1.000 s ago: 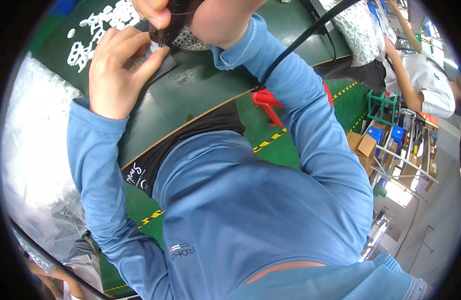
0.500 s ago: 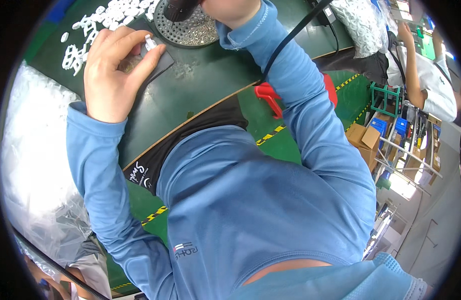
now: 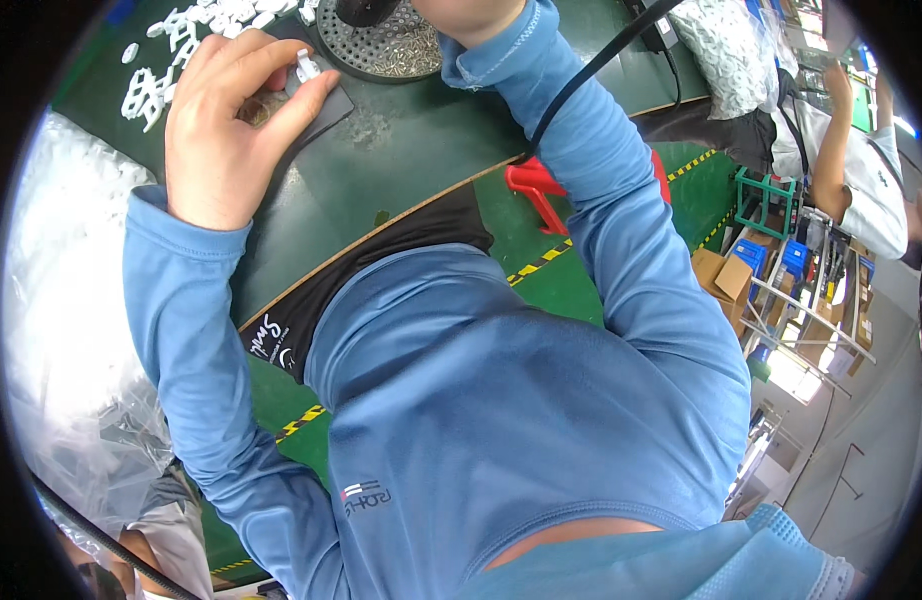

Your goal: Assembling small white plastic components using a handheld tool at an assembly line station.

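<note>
My left hand (image 3: 226, 130) is closed, pinching a small white plastic piece (image 3: 307, 68) between thumb and fingers. Beneath those fingertips lies a dark flat block (image 3: 333, 108) on the green tabletop. At the top edge my right hand (image 3: 471, 18), partly cut off by the frame, grips a black cylindrical tool (image 3: 366, 8). The tool's lower end hangs over a round perforated tray (image 3: 346, 52) holding many small metal screws (image 3: 413, 52). Its tip and most of my right fingers are out of sight.
Loose white plastic parts (image 3: 146, 95) are scattered beyond my left hand. A large clear bag (image 3: 81, 300) of white items bulges at left. Across my right sleeve runs a black cable (image 3: 591, 70). Another bag (image 3: 721, 55) and a co-worker (image 3: 851, 170) are at right; a red stool (image 3: 536, 185) stands below.
The table scene has shifted slightly upward in view. Both hands keep their grips, and the white piece stays in my left fingers. The tool remains above the tray.
</note>
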`<state>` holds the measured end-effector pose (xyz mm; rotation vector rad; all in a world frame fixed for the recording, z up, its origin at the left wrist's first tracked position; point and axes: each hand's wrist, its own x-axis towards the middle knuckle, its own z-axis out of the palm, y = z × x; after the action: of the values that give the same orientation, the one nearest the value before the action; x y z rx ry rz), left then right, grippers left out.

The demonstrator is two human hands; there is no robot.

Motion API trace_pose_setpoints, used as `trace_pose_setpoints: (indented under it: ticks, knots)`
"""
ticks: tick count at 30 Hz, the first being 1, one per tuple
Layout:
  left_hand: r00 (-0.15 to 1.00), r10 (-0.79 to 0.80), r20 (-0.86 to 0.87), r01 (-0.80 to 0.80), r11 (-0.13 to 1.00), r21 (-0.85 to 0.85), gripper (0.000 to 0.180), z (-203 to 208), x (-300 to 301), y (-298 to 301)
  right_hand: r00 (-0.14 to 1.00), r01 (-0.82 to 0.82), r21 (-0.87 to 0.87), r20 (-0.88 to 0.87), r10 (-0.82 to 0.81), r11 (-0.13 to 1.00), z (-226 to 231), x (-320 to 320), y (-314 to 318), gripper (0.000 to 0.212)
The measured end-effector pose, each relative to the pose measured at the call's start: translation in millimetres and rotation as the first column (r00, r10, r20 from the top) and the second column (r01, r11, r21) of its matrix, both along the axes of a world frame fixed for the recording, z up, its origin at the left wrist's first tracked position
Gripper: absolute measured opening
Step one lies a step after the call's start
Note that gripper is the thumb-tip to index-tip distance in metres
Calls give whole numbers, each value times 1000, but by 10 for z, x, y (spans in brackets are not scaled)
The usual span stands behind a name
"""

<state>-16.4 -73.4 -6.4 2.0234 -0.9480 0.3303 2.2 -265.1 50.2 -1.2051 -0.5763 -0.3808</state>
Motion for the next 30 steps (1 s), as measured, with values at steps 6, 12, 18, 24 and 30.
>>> trace_pose_setpoints:
  ticks: [6, 12, 18, 24, 30]
  knots:
    - [1000, -4, 18, 5, 1000, -14, 25, -18, 24, -24, 996, -64, -25, 63, 65, 998, 189, 19, -43, 90]
    - [1000, -9, 11, 9, 1000, 0, 24, -17, 20, 7, 993, -87, -96, 69, 94, 992, 349, -130, 120, 96]
    - [997, -23, 69, 21, 1000, 17, 22, -10, 52, 9, 994, -102, -167, 13, 106, 981, 375, -205, 288, 101]
    - [999, -5, 52, 5, 1000, 8, 37, -46, 28, -1, 998, -62, -158, 11, 64, 986, 319, -199, 287, 100]
    - [998, 53, -37, -50, 995, 92, 34, -34, 34, 14, 997, -77, -131, 21, 80, 988, 240, -122, 314, 99]
